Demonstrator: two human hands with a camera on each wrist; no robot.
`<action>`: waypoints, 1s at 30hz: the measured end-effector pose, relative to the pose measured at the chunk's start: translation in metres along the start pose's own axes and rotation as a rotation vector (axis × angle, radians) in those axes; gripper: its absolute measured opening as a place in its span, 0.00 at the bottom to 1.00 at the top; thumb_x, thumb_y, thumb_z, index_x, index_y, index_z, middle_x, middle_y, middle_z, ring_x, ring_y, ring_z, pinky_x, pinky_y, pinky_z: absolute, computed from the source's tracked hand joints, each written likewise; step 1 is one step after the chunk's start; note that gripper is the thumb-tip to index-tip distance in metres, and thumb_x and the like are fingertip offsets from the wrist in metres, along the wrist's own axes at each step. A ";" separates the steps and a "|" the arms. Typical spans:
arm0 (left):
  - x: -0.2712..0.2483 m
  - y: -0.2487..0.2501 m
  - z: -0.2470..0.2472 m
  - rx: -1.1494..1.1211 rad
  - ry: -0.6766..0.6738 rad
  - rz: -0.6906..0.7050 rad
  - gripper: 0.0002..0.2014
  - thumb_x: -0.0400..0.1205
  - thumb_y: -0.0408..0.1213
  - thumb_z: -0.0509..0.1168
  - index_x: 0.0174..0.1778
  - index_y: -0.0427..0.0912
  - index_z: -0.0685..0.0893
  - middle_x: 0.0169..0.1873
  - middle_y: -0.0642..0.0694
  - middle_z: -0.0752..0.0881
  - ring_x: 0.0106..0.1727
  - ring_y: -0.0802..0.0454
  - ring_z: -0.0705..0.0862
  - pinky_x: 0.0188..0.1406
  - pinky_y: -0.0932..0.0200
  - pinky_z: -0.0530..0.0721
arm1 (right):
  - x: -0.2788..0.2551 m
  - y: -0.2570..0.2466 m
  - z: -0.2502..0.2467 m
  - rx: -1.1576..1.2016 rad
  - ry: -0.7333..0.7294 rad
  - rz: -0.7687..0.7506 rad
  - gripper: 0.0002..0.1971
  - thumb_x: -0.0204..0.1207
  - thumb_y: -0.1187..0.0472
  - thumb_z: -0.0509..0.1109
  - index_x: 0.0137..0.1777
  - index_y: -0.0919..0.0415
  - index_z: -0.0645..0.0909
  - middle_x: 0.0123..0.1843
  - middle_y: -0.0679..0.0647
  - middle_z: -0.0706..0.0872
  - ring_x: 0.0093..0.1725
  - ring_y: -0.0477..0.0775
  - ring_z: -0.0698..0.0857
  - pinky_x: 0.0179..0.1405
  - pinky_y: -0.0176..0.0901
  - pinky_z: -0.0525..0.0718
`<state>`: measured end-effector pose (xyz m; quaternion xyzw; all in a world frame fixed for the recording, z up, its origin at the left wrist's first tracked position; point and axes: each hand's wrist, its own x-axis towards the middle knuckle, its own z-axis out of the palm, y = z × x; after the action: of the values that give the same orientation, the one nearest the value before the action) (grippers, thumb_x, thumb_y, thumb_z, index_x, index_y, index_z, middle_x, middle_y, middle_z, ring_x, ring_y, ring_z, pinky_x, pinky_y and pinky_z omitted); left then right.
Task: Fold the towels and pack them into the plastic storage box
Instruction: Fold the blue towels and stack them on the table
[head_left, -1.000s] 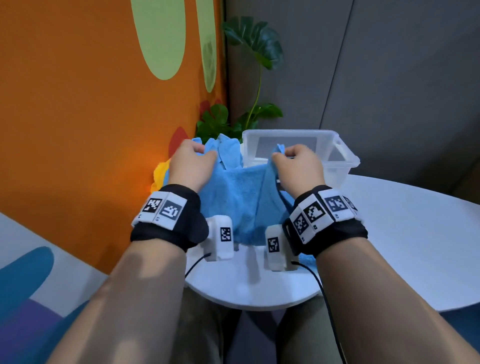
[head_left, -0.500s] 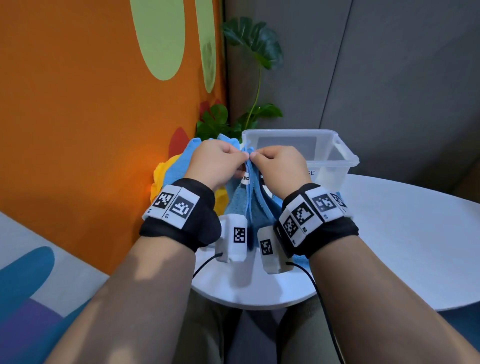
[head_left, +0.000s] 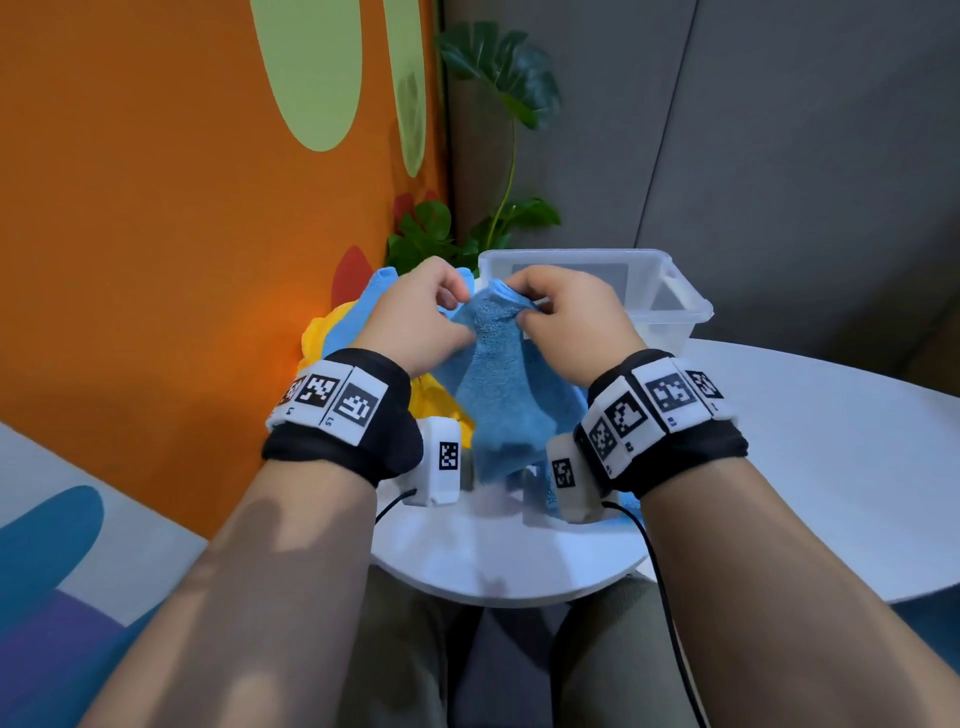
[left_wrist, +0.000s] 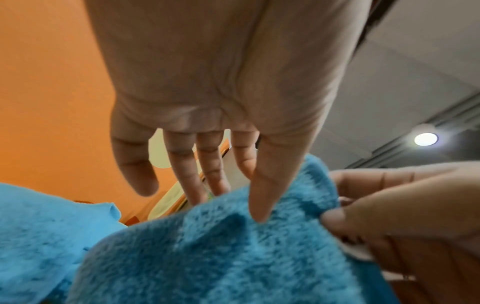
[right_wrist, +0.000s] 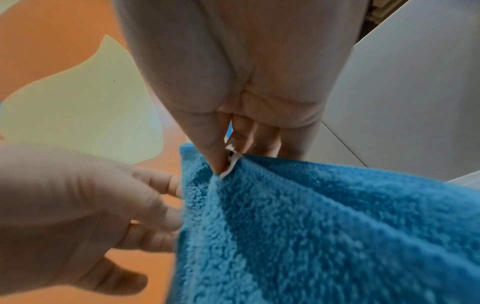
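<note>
A blue towel (head_left: 511, 400) hangs doubled over the table's near edge, held up by its top edge. My right hand (head_left: 524, 304) pinches the top corner with its white label between thumb and forefinger (right_wrist: 211, 152). My left hand (head_left: 449, 301) is right beside it; its thumb (left_wrist: 262, 191) lies on the front of the towel (left_wrist: 221, 257) and its fingers go behind the fold. The clear plastic storage box (head_left: 680, 299) stands just behind my hands and looks empty. A yellow towel (head_left: 324, 343) and a lighter blue towel (head_left: 382, 293) lie heaped at the left.
The round white table (head_left: 805, 467) stretches bare to the right of the box. An orange wall (head_left: 156, 234) runs close along the left. A leafy plant (head_left: 498, 73) stands behind the towel heap, with a grey wall beyond it.
A second ago my hands held the towel's top corners apart. They came together, doubling the towel, and now stay side by side while the left fingers loosen along the fold.
</note>
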<state>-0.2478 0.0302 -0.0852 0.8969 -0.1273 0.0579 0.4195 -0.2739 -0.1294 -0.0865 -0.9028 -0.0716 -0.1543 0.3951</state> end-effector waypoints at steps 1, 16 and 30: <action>0.001 -0.003 0.002 0.051 -0.031 -0.013 0.18 0.71 0.30 0.75 0.49 0.52 0.76 0.53 0.47 0.78 0.48 0.51 0.78 0.49 0.56 0.78 | -0.001 0.001 -0.003 0.019 0.008 -0.008 0.18 0.72 0.70 0.63 0.46 0.44 0.84 0.43 0.40 0.86 0.48 0.46 0.84 0.53 0.41 0.81; 0.012 -0.029 0.010 0.089 -0.049 -0.094 0.10 0.82 0.42 0.67 0.42 0.39 0.79 0.37 0.43 0.81 0.40 0.45 0.80 0.42 0.46 0.79 | -0.014 0.035 -0.044 0.077 0.433 0.198 0.08 0.79 0.62 0.65 0.55 0.51 0.73 0.48 0.46 0.83 0.41 0.43 0.81 0.36 0.31 0.72; 0.018 -0.015 0.038 -0.223 0.037 0.023 0.05 0.86 0.40 0.59 0.55 0.50 0.77 0.48 0.44 0.85 0.49 0.45 0.83 0.53 0.47 0.80 | -0.020 0.069 -0.040 -0.164 0.120 0.552 0.20 0.76 0.68 0.61 0.68 0.61 0.71 0.58 0.60 0.82 0.53 0.60 0.81 0.44 0.45 0.75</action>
<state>-0.2260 0.0072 -0.1164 0.8419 -0.1354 0.0645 0.5184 -0.2844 -0.2057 -0.1151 -0.9064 0.2128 -0.0993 0.3512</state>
